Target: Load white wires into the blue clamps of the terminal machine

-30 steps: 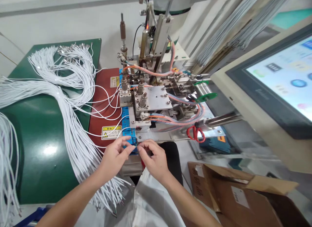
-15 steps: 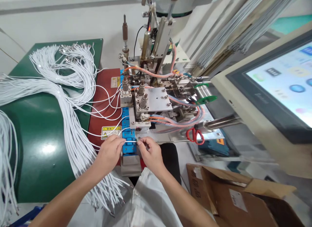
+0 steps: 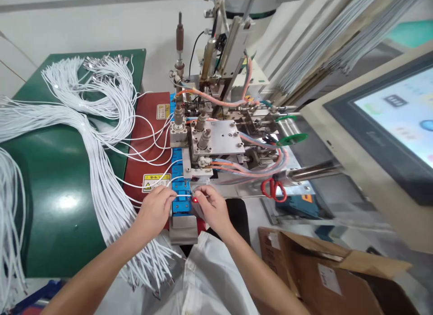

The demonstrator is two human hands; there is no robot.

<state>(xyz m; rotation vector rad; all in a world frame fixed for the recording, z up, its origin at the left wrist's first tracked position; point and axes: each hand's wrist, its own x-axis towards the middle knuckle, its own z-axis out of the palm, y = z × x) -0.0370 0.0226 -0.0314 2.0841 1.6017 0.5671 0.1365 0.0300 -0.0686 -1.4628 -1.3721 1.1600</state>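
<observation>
A white cable point(image 3: 183, 196) stretches across the blue fixture blocks point(image 3: 181, 206) at the machine's near end. My left hand point(image 3: 156, 210) pinches it left of the blocks. At the cable's right end, my right hand point(image 3: 212, 208) is closed with thumb and fingertips together; the tip between them is too small to make out. A small red light point(image 3: 195, 200) glows beside my right thumb. Other white cables run from the blocks over a red plate point(image 3: 149, 125) to the large cable bundle point(image 3: 98, 184) left of my left hand.
The machine point(image 3: 218, 139) with hoses and a solder wire spool point(image 3: 290, 130) stands ahead. Red-handled scissors point(image 3: 273, 190) lie at its right edge. A touchscreen point(image 3: 389, 121) juts in at right, above an open cardboard box point(image 3: 331, 279). A green table point(image 3: 54, 179) is at left.
A red light now shows by my right thumb. The view has shifted slightly, moving the machine a little right in the picture. Both hands keep their places at the cable.
</observation>
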